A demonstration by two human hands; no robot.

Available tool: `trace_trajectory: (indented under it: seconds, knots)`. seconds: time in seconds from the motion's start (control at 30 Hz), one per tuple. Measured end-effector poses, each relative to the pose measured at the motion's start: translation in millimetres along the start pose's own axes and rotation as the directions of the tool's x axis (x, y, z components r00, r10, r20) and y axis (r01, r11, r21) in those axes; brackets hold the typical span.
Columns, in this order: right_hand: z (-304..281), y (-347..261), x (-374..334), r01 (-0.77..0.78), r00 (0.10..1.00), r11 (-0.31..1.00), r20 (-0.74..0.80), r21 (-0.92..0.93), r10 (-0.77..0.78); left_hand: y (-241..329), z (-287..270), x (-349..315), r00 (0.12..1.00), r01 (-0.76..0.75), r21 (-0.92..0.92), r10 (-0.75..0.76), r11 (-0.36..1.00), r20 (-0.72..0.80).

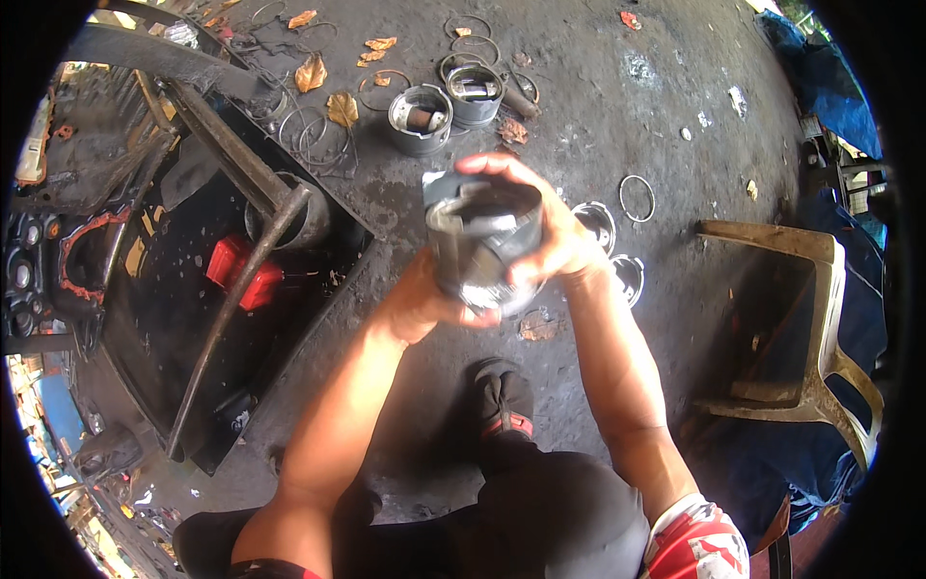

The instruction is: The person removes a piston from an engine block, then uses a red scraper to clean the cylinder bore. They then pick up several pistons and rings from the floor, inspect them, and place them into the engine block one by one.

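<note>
Dry leaves (311, 73) litter a dark, stained floor (685, 135) — black tray (159, 328) at left, plastic chair (820, 318) and blue tarpaulin (831, 108) at right — as the left hand (417, 297) and right hand (561, 241) clasp a grey metal piston (468, 249) between them above the floor, to the right of the black tray's right corner, its notched open end facing up, its long axis near upright

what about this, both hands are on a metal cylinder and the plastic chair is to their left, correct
Not left: the head view shows the plastic chair to their right. The left hand and right hand are indeed on a metal cylinder.
</note>
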State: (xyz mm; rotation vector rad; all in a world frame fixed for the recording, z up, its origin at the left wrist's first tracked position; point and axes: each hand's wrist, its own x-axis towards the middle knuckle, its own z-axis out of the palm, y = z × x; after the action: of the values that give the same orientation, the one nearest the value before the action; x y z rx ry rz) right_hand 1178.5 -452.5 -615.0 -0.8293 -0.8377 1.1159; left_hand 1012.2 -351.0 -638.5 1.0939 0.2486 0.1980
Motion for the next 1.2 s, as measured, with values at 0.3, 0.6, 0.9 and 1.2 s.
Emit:
trace_trajectory:
  seconds: [0.3, 0.6, 0.9, 1.2]
  knots:
    - [14.8, -7.8, 14.9, -0.226, 0.915, 0.974, -0.348, -0.028, 0.203, 3.1, 1.2, 2.1, 0.977, 0.19, -0.22, -0.207, 0.957, -0.058]
    - [8.6, -7.6, 14.1, -0.288, 0.911, 0.95, -0.339, -0.117, 0.235, -8.2, -4.4, -6.0, 0.975, 0.195, -0.224, -0.213, 0.955, -0.061]
    - [-9.9, 1.7, 0.4, -0.328, 0.888, 0.945, -0.339, 0.009, 0.311, -12.7, 5.4, -4.3, 0.959, 0.243, -0.133, -0.258, 0.961, -0.114]
    - [-2.6, -2.2, -1.3, -0.356, 0.885, 0.846, -0.433, -0.397, 0.17, -1.5, 6.9, 2.8, 0.981, 0.152, 0.037, -0.146, 0.988, -0.131]
